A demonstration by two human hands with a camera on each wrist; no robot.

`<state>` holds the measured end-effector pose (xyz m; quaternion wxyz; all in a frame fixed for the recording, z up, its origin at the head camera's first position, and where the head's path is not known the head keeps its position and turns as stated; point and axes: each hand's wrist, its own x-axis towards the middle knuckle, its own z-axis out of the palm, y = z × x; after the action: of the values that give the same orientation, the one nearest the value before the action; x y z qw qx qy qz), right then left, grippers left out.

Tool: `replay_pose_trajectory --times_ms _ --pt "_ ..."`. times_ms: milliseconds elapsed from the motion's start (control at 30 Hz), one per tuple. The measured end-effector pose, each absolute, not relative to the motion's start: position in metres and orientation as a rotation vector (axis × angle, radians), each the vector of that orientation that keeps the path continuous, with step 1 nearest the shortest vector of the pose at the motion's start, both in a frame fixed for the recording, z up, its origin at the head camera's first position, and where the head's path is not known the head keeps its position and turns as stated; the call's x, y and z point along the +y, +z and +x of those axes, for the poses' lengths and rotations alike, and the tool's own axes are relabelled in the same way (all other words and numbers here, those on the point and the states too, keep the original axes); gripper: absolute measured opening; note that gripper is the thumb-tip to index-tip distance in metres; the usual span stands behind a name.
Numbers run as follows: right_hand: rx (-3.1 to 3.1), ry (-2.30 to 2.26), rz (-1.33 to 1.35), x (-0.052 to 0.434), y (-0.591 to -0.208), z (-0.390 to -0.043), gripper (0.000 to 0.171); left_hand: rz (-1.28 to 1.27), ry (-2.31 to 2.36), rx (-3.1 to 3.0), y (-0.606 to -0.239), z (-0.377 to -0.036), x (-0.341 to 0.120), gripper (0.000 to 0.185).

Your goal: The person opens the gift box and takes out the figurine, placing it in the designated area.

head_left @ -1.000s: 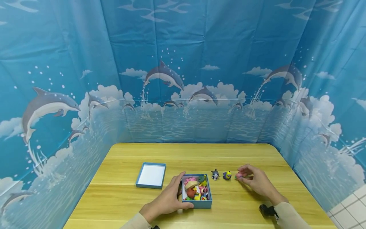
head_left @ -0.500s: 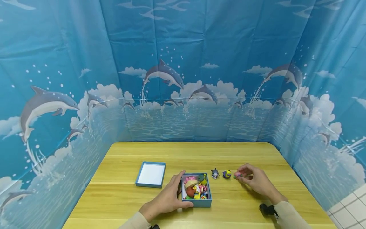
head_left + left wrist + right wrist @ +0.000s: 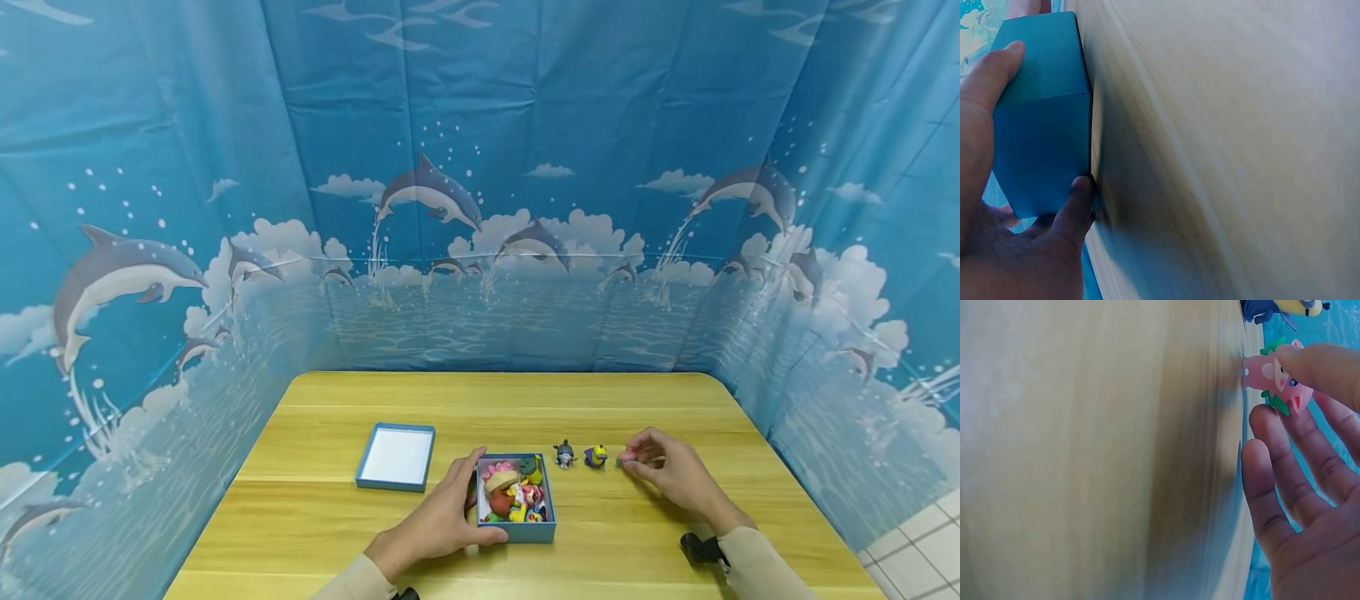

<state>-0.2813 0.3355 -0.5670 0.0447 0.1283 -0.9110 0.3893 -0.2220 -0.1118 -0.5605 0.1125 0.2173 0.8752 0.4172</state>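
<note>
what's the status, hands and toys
Left hand holds the box. Right hand pinches the pink toy on the table. Two toys beside it, apart.

My right hand (image 3: 671, 477) has crept a little leftward over the last second, carrying the pink toy (image 3: 626, 457) with it, so the toy now sits closer to the yellow figure (image 3: 596, 455) than it did 1 second ago. The toy also looks lower between my fingertips, down near the table (image 3: 337, 517), where before it showed more plainly above my thumb. My head has tipped a touch, so the whole scene sits slightly higher in view.
</note>
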Motion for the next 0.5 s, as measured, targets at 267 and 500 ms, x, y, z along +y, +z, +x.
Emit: replay_pose_trajectory --times_ms 267,500 --pt "-2.804 1.147 0.402 0.3351 -0.5644 -0.2811 0.027 0.637 1.225 2.57 -0.5611 -0.2226 -0.1119 0.128" --pt "-2.814 1.138 0.396 0.3356 -0.5649 -0.2814 0.026 0.637 1.219 2.574 -0.5614 -0.2226 -0.1117 0.129"
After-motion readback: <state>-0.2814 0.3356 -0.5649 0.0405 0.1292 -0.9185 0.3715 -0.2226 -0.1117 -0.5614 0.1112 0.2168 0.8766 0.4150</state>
